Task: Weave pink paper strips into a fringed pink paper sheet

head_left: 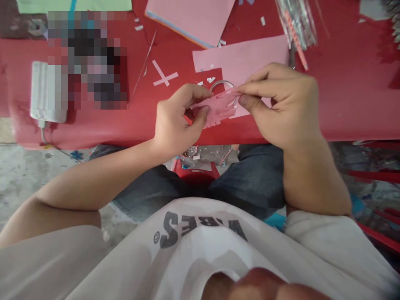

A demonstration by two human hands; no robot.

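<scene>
Between my two hands is a piece of pink paper (220,106) with its edge cut into narrow strips. My left hand (183,118) pinches its left end between thumb and fingers. At the other end, the thumb and forefinger of my right hand (281,100) are closed on the strips. A metal ring (222,82) shows just behind the paper; whether a hand touches it I cannot tell. Under my right hand lies a larger pink sheet (240,58) with a corner cut out. Two crossed pink strips (165,78) rest to the left.
A stack of coloured paper (190,16) lies at the back of the red table (350,104). At the back right are a clear plastic bundle (301,23) and a pink pen-like stick (295,39). A white power bank (48,91) with a cable sits left, beside a blurred-out area.
</scene>
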